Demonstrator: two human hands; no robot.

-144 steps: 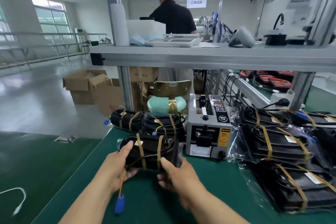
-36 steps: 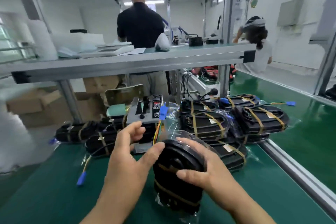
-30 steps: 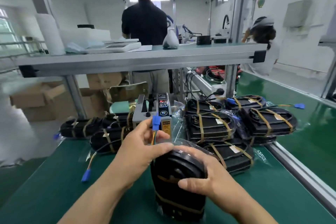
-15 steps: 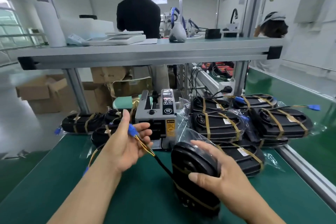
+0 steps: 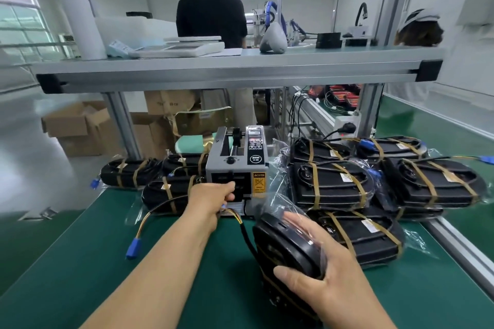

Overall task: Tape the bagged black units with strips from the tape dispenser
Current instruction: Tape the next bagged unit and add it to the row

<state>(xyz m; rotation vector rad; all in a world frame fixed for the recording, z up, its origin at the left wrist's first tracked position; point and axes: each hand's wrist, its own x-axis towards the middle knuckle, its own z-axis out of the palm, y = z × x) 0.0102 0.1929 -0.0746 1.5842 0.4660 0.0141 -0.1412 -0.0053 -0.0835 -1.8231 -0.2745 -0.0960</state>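
Observation:
My right hand (image 5: 330, 279) grips a bagged black unit (image 5: 284, 244) that stands on edge on the green table (image 5: 80, 262). Its black cable (image 5: 247, 235) runs up to my left hand (image 5: 211, 201), which holds the wire end, a bit of blue connector showing under the fingers. That hand's fingertips are at the front outlet of the grey tape dispenser (image 5: 236, 165); no tape strip is visible there. Taped units lie left of the dispenser (image 5: 167, 191) and in a pile on its right (image 5: 331, 185).
A metal shelf (image 5: 235, 71) spans overhead with a person in a black shirt (image 5: 211, 13) standing behind it. A loose blue connector (image 5: 132, 248) lies on the table at left. An aluminium rail (image 5: 459, 244) borders the table's right side. Cardboard boxes (image 5: 77, 125) sit on the floor beyond.
My left hand, still holding the cable end, has moved forward from mid-air to the dispenser's outlet. My right hand has kept the unit and shifted it a little right and nearer.

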